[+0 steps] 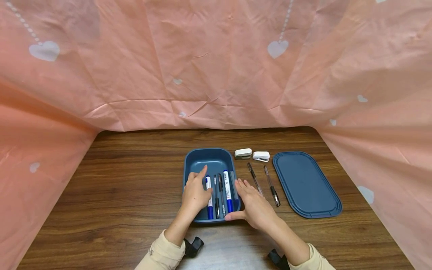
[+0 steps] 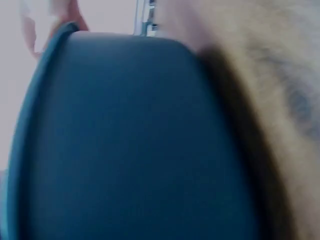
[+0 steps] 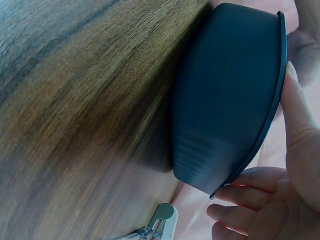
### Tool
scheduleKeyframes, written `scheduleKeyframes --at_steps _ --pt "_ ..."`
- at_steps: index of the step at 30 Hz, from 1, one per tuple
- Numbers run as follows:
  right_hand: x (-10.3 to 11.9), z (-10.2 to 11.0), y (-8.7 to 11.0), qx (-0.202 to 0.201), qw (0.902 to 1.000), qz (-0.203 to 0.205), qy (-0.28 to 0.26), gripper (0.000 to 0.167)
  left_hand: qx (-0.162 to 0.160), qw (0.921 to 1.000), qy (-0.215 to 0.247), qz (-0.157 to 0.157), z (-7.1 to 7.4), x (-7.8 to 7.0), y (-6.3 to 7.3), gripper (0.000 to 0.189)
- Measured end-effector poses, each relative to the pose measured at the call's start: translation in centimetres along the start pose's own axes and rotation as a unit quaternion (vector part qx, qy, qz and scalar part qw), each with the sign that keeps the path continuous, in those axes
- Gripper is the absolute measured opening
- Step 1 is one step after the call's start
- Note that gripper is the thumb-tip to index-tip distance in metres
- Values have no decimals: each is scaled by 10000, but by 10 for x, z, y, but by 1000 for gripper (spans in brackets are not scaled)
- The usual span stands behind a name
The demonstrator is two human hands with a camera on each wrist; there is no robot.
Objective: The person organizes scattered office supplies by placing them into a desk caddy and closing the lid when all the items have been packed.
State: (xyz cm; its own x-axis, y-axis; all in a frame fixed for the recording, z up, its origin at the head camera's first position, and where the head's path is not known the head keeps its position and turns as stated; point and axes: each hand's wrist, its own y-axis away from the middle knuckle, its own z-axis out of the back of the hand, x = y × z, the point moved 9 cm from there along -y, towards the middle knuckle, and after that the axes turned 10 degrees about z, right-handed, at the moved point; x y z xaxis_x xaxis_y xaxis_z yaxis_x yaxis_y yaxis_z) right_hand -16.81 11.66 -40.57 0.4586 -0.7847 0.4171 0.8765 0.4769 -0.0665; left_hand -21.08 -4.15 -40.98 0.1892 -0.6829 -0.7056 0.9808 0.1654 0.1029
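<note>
A dark blue plastic box (image 1: pixel 208 149) holds two white whiteboard markers with blue ends, a left marker (image 1: pixel 209 195) and a right marker (image 1: pixel 227 189). Between them lie two slim pens, a left pen (image 1: pixel 216 197) and a right pen (image 1: pixel 221 191). My left hand (image 1: pixel 195 193) is over the box's left side, index finger extended forward and thumb by the left marker. With fingers along the right wall and thumb at the front rim, my right hand (image 1: pixel 254 204) touches the box's front right corner. In the right wrist view, the thumb and fingertips meet the rim.
Behind the box's right corner stand two small staplers, a left stapler (image 1: pixel 243 153) and a right stapler (image 1: pixel 261 156). Two more pens, a near-box pen (image 1: pixel 254 177) and a farther pen (image 1: pixel 272 186), lie between box and blue lid (image 1: pixel 307 183). Pink curtains (image 1: pixel 216 75) surround the table (image 1: pixel 141 180).
</note>
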Motion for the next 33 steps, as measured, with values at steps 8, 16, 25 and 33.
scheduleKeyframes --at_steps 8,16,25,33 --pt "-2 -3 0 97 9998 -97 -112 103 -258 9994 -127 -188 34 -6 2 78" --pt "-3 -3 -1 76 9998 -117 -152 104 -217 9985 -100 -492 73 -1 3 101" --pt "-3 -3 -1 123 9998 -143 -104 104 43 9929 -406 -1118 95 4 13 120" --pt "-3 -3 -1 131 9998 -140 -85 104 252 9885 -488 -1411 95 18 17 123"
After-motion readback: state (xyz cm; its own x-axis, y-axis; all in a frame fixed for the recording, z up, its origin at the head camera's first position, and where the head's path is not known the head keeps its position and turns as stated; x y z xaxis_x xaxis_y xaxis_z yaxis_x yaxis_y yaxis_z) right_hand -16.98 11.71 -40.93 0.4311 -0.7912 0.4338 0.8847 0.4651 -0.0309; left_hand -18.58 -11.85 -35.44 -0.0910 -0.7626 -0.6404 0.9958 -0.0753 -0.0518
